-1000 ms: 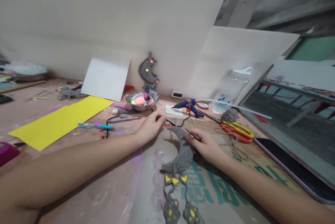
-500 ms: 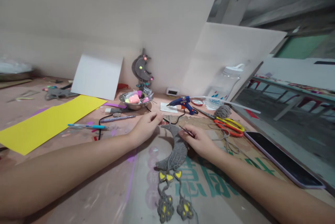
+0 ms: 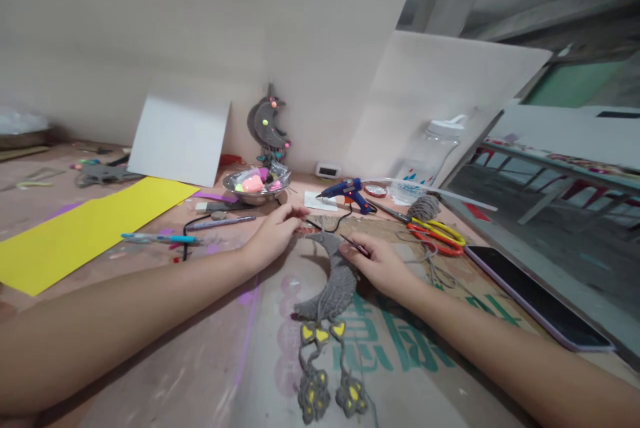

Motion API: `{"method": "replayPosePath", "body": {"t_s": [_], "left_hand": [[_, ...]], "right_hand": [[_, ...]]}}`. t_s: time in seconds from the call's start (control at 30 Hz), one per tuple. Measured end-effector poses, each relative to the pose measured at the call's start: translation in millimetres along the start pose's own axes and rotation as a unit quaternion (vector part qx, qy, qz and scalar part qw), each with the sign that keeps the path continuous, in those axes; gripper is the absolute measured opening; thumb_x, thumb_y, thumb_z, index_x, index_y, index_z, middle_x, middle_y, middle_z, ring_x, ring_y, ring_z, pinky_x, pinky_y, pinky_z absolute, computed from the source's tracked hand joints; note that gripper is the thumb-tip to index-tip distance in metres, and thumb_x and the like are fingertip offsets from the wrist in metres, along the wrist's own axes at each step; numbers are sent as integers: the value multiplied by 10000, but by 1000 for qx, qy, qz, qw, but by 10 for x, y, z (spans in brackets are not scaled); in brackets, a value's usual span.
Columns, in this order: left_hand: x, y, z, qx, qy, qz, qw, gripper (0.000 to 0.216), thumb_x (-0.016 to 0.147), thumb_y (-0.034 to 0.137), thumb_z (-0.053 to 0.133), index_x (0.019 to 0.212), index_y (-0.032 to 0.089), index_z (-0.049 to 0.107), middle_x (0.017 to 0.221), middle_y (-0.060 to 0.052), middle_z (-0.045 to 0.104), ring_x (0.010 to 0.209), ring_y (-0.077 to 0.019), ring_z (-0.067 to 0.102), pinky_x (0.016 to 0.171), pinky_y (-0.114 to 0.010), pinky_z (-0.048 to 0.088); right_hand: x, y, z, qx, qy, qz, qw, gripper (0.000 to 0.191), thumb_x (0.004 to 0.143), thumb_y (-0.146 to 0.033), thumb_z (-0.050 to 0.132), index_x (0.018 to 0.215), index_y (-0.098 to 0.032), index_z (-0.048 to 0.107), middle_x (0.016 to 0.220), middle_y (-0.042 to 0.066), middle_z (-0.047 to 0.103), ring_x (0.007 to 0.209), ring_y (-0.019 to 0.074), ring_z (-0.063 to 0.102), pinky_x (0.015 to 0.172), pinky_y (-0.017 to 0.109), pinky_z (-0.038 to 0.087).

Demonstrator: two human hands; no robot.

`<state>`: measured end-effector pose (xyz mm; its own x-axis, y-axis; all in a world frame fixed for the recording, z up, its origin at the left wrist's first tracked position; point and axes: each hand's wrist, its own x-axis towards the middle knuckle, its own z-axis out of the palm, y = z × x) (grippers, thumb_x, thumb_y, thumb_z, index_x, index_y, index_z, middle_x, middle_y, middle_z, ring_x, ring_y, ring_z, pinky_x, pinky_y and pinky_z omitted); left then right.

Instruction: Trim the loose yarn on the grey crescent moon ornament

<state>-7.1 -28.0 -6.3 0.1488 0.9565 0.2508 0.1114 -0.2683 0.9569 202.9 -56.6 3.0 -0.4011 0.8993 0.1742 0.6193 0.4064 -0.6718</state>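
Observation:
A grey yarn-covered crescent moon [image 3: 334, 281] lies on the work surface before me. Yellow hearts [image 3: 323, 335] hang from its lower end, with grey cords running to two grey-and-yellow flowers [image 3: 351, 396]. My right hand [image 3: 377, 261] rests at the crescent's upper right edge, its fingers closed on a thin dark pointed tool [image 3: 356, 246], possibly tweezers. Beyond the crescent's upper left tip is my left hand [image 3: 280, 228], index finger and thumb slightly apart, with nothing visible between them. Its other fingers are partly hidden.
A blue glue gun [image 3: 345, 192] stands behind the crescent, near a metal bowl [image 3: 250, 197] of colourful bits. Scissors [image 3: 440, 236], grey yarn [image 3: 425, 208], a phone [image 3: 535, 298] and a bottle [image 3: 430, 161] are on the right. Yellow sheet [image 3: 100, 231] and pen [image 3: 165, 239] lie left. A finished-looking moon [image 3: 267, 125] leans behind.
The view has shifted slightly, so most things sit a little further left and higher. Both hands keep nearly the same places by the crescent; the left fingers look slightly more spread.

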Motion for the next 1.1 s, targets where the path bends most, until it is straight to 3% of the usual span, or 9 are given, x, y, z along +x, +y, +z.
{"method": "replayPosePath", "body": {"t_s": [0.13, 0.43, 0.77, 0.93, 1.1], "left_hand": [[-40, 99, -1, 30, -41, -3, 999, 295, 819, 383, 483, 768, 151, 657, 821, -65, 674, 805, -194, 598, 698, -272, 442], [-127, 145, 8, 93, -113, 18, 989, 292, 778, 429, 564, 758, 148, 641, 706, -27, 664, 664, -163, 593, 597, -241, 418], [-131, 144, 11, 83, -127, 19, 988, 313, 807, 447, 528, 738, 155, 616, 692, -31, 665, 670, -171, 599, 598, -242, 428], [-133, 158, 24, 48, -119, 12, 992, 428, 879, 488, 380, 786, 134, 601, 728, -81, 687, 716, -201, 628, 633, -267, 453], [-146, 174, 5, 93, -128, 13, 987, 342, 821, 459, 504, 741, 146, 617, 720, -53, 683, 705, -190, 611, 617, -249, 434]], "right_hand": [[1, -16, -8, -2, 2, -3, 1000, 357, 858, -458, 422, 621, -192, 392, 561, -47, 376, 529, 99, 377, 494, 223, 272], [-11, -37, -2, -5, -4, -1, 1000, 339, 867, -448, 416, 646, -191, 430, 538, -45, 418, 506, 102, 417, 485, 221, 290], [-8, -11, 9, 22, -18, 13, 1000, 341, 867, -470, 410, 676, -191, 449, 538, -45, 429, 495, 104, 430, 476, 223, 307], [-4, -28, 3, 27, -13, 10, 1000, 341, 851, -464, 437, 645, -193, 426, 544, -44, 411, 511, 103, 418, 488, 223, 296], [1, -20, 3, 28, -15, 9, 999, 339, 855, -466, 431, 656, -191, 433, 551, -45, 410, 515, 101, 407, 492, 222, 292]]}}
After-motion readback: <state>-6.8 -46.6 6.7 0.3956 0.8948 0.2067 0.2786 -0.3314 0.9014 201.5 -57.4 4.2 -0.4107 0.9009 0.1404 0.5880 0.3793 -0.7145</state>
